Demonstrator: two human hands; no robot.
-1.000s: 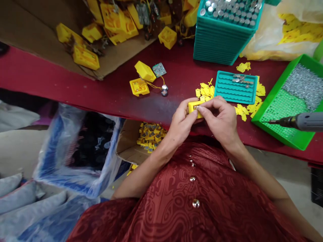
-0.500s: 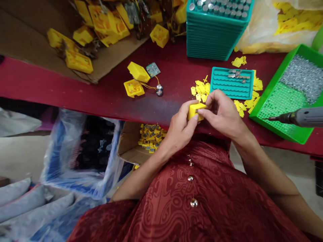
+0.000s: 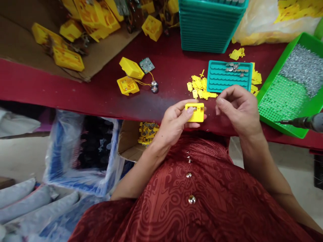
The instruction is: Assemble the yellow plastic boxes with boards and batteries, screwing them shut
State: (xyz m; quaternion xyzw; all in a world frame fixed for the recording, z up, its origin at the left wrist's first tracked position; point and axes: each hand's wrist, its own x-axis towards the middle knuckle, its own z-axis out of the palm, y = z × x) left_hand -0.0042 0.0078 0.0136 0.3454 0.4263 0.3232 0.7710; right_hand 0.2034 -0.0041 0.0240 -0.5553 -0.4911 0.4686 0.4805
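In the head view, my left hand (image 3: 176,117) grips a small yellow plastic case (image 3: 198,116). The thumb presses on its face, close to an open recess with small metal parts in it. To the right, apart from the case, is my right hand (image 3: 238,107). Its fingers are curled with the thumb against them; what they hold, if anything, is hidden. Just beyond it lies a teal tray (image 3: 219,79) with several button cells (image 3: 234,68) at its upper right. Small yellow plastic covers (image 3: 199,85) are heaped beside the tray.
At the right, a green basket (image 3: 275,122) holds many screws (image 3: 301,65), with a power screwdriver (image 3: 305,122) over it. Stacked teal trays (image 3: 204,33) stand behind. Wired yellow housings (image 3: 128,85) lie left, before a cardboard box (image 3: 101,62). Another carton (image 3: 127,141) sits below the table edge.
My right hand has drawn away from the yellow case to the right. The case has turned in my left hand, its face now upward. The view has shifted slightly.
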